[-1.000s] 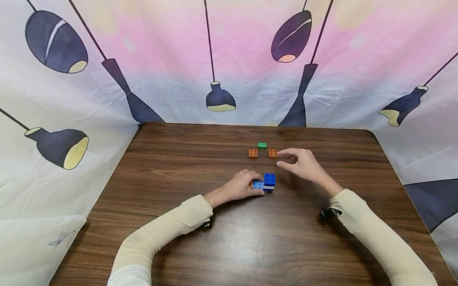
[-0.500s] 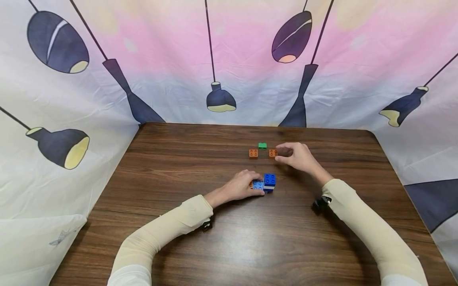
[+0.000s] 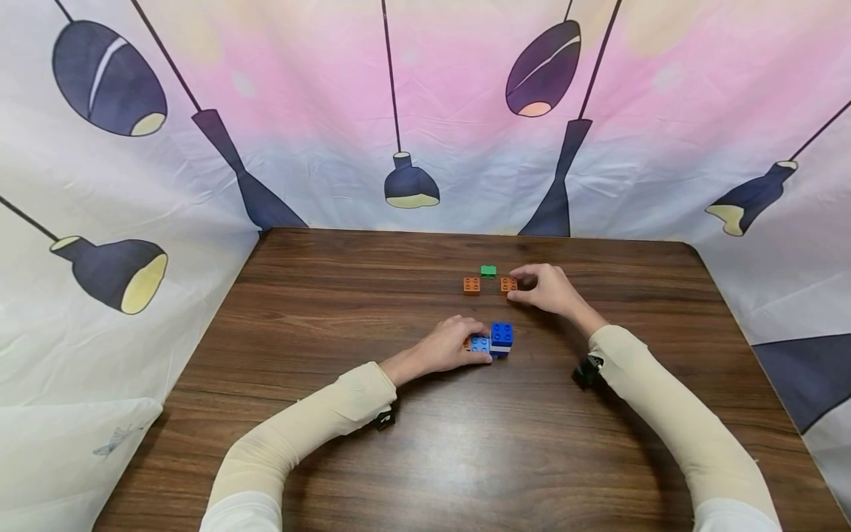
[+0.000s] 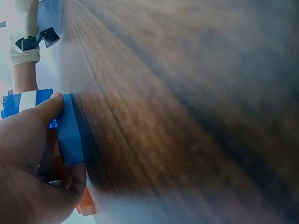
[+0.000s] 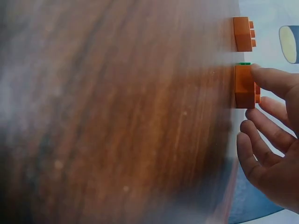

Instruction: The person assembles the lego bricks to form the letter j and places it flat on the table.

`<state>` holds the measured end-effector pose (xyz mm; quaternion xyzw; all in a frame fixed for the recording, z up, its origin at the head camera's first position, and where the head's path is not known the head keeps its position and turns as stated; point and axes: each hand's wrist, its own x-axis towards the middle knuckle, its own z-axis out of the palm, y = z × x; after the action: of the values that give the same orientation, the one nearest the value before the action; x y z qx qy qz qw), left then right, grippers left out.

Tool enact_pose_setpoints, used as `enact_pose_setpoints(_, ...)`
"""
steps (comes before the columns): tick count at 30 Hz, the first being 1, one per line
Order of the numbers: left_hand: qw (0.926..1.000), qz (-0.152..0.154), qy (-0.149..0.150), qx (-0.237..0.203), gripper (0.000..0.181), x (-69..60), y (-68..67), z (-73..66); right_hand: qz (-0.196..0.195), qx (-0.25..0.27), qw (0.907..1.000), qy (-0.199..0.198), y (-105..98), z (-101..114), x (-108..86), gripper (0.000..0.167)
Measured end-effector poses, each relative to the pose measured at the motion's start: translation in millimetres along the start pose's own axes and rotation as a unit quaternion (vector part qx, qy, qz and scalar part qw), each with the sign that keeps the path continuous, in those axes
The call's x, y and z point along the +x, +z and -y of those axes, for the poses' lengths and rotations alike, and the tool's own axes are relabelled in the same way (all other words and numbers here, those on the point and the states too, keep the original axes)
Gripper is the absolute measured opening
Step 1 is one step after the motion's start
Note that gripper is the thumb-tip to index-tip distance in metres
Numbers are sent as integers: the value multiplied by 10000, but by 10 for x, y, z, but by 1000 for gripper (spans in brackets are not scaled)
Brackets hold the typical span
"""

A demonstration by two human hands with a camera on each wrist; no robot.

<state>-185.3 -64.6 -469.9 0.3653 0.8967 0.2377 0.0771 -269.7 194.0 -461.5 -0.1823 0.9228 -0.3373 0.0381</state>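
"What does the left hand [image 3: 442, 346] hold?"

"A brick assembly [image 3: 501, 335] in blue, white and orange, with thumb and fingers curled around its sides, on the wooden table [image 3: 366, 295]."

"And the right hand [image 3: 550, 289]?"

"Thumb and fingertip, slightly parted, pinch the right-hand orange brick [image 3: 507, 285], farther back, near the green brick [image 3: 488, 271] and the other orange brick [image 3: 471, 286]."

Pastel lamp-print cloth [image 3: 319, 111] hangs behind a brown wood-grain table [image 3: 332, 292]; its top gleams.
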Motion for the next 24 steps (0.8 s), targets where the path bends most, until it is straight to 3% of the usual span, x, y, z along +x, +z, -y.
enact_pose_setpoints(24,10000,-4,38,4,44,12,-8,-1,153,-216,9996,-8,37,-27,53,46)
